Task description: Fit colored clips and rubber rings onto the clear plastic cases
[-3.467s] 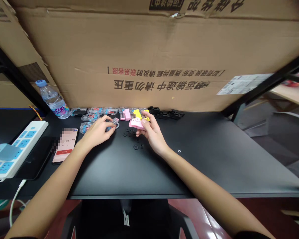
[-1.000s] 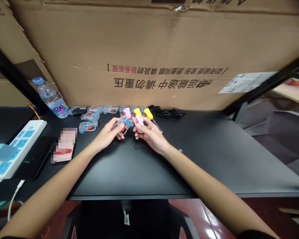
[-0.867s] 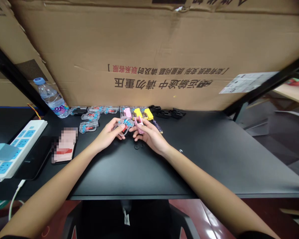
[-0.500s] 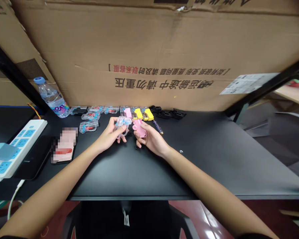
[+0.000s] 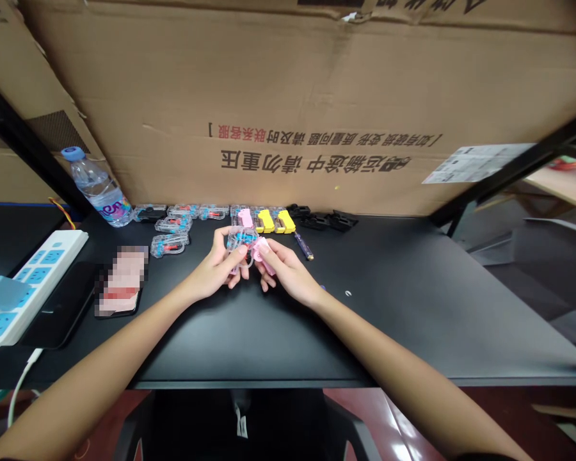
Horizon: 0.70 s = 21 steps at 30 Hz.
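Observation:
My left hand (image 5: 223, 264) is closed around a clear plastic toy gun body (image 5: 240, 238) with blue parts inside. In my right hand (image 5: 284, 266) a pink plastic piece (image 5: 265, 255) is gripped between thumb and fingers. The pink piece meets the right side of the clear body; whether the two are joined I cannot tell. Some pink also shows under the left fingers. Just behind my hands stand another pink piece (image 5: 244, 218) and two yellow pieces (image 5: 265, 221) on clear bodies. A small dark screwdriver (image 5: 304, 246) lies behind my right hand.
Several clear toy guns (image 5: 170, 244) lie at the back left, and black parts (image 5: 342, 221) at the back right. Further left are a water bottle (image 5: 100, 189), a phone (image 5: 121, 282) and a power strip (image 5: 33, 282). A cardboard sheet (image 5: 278, 96) rises behind the black table (image 5: 269, 346).
My right hand has moved left, bringing the pink piece against the clear body. The clear body has turned in my left hand, showing more of its blue parts.

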{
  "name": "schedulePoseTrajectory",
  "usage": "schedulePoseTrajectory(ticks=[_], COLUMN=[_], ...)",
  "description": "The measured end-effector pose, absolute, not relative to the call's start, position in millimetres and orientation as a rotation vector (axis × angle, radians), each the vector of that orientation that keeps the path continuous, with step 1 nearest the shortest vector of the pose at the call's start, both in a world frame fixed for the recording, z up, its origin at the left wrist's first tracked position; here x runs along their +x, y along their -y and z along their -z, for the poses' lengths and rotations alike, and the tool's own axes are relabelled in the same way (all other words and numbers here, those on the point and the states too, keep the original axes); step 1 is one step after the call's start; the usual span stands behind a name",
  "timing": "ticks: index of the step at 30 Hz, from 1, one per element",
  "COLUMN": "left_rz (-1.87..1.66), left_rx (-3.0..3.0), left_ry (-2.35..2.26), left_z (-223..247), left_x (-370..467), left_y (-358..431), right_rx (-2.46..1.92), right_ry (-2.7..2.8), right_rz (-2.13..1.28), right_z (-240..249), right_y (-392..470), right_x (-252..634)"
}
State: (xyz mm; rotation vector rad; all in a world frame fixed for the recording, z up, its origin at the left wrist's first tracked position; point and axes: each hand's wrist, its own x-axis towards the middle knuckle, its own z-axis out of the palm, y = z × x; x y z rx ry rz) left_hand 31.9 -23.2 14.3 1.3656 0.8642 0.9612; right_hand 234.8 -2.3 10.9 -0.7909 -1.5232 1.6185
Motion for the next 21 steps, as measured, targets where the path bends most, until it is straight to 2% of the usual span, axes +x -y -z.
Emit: schedulePoseTrajectory(ticks=[10, 14, 21], left_rz=[-0.858, -0.835, -0.810], left_rx=[1.550, 1.576, 1.828], left_ry=[-0.914, -0.912, -1.031], left_z=[-16, -18, -23], left_x=[29, 27, 20], left_y=[28, 28, 29], right_rx=[-0.836, -0.806, -0.833], right_ry=[1.544, 1.534, 1.582], right_rz=[-1.547, -1.640, -1.537], right_z=[-7, -6, -6], right_y=[15, 15, 18], right_x=[225, 226, 227])
